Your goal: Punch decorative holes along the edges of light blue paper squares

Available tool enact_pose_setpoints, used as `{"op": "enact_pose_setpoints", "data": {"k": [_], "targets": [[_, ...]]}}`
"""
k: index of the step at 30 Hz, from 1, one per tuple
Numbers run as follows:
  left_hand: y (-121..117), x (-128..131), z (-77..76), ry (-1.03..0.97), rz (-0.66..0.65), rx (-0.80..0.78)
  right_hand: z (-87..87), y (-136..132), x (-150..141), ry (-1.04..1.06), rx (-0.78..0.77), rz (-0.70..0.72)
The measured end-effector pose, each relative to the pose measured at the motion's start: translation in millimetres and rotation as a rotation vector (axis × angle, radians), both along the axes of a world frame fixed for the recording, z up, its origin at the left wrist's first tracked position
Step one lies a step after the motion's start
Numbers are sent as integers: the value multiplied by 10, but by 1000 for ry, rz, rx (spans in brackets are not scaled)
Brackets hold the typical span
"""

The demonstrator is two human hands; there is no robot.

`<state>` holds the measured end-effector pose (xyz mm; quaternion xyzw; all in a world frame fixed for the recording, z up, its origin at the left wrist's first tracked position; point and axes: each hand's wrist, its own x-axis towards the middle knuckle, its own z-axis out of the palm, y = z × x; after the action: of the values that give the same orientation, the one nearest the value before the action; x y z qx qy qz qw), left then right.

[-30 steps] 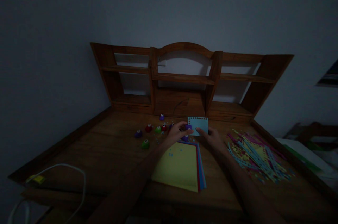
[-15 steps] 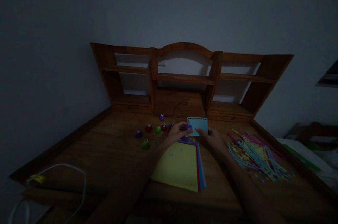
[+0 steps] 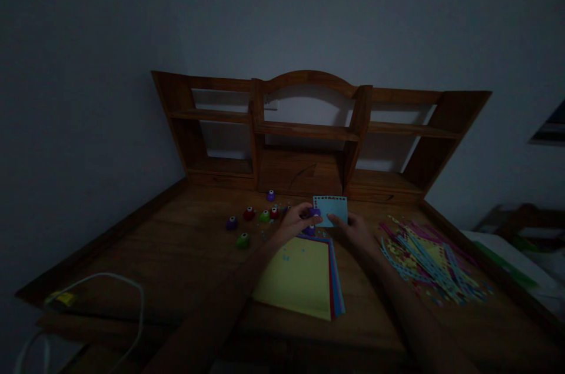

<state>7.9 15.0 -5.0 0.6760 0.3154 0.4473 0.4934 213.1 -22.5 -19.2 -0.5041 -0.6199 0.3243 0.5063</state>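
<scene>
A light blue sheet of paper [image 3: 334, 208] is held up over the desk, with a row of small punched holes along its top edge and a few down its upper left side. My right hand [image 3: 353, 230] pinches it at the lower right, thumb on the front face. My left hand [image 3: 296, 222] is closed around a purple paper punch [image 3: 314, 212] set at the sheet's left edge. Another purple punch [image 3: 310, 230] lies just below. Below my hands is a stack of coloured paper topped by a yellow sheet [image 3: 300, 280], with tiny blue cut-outs on it.
Several punches stand at left, among them a green punch [image 3: 242, 240], a red punch [image 3: 249, 213] and a dark purple punch [image 3: 232, 223]. Punched paper strips [image 3: 424, 256] are heaped at right. A wooden shelf unit [image 3: 304, 133] stands behind. A white cable [image 3: 141, 303] hangs at front left.
Another hole appears down the sheet's left side, below the earlier ones. Both hands hold almost the same place.
</scene>
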Motion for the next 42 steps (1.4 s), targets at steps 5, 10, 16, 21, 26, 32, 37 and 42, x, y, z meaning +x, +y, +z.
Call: {"op": "enact_pose_setpoints", "data": {"k": [5, 10, 16, 21, 26, 32, 37, 42], "targets": [[2, -2, 0, -16, 0, 18, 41, -27, 2, -48, -8, -9], [-5, -11, 16, -15, -15, 16, 31, -33, -2, -19, -2, 13], [7, -1, 7, -22, -5, 1, 17, -17, -1, -12, 19, -3], [-23, -1, 40, -16, 1, 14, 45, -31, 3, -29, 2, -18], [-23, -1, 33, -16, -8, 6, 29, -31, -8, -12, 1, 0], [-14, -11, 19, -17, -10, 19, -6, -22, -14, 26, -7, -7], [-7, -17, 13, -22, -14, 26, 11, -33, -7, 14, -30, 10], [2, -6, 4, -7, 11, 27, 11, -30, -14, 31, -4, 4]]}}
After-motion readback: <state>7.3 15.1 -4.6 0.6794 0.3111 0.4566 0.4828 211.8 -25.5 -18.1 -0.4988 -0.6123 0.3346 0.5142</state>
